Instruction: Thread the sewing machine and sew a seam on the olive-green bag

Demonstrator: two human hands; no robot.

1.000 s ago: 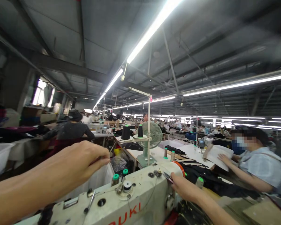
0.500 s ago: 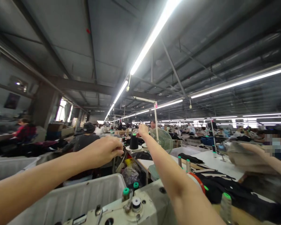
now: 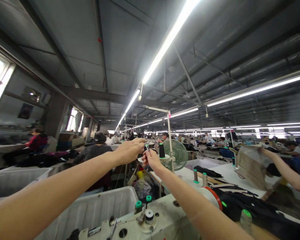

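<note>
My left hand [image 3: 130, 150] reaches forward at the thread stand, fingers bent and close together. Beside it, my right hand [image 3: 152, 160] is closed in a pinch, its fingertips near those of the left. Whatever the fingers hold is too small to make out. Just behind the fingertips shows the green top of a thread cone [image 3: 146, 146], mostly hidden by the hands. A black thread cone [image 3: 161, 150] stands upright on a white disc [image 3: 167, 156], right of my right hand. Below my forearms lies the pale sewing machine [image 3: 137, 221], with small green-topped spools [image 3: 138, 206] on it.
White plastic bins [image 3: 110, 200] stand on the left. A green fan [image 3: 178, 155] and a white pole [image 3: 170, 133] rise behind the stand. To the right, black cloth [image 3: 250, 203] covers a table, and a co-worker's hand [image 3: 265, 153] holds grey-brown fabric [image 3: 252, 166].
My left hand has moved right and up to meet my right hand, which has drawn back and lowered. The second black cone has come into view. The co-worker's fabric has been raised.
</note>
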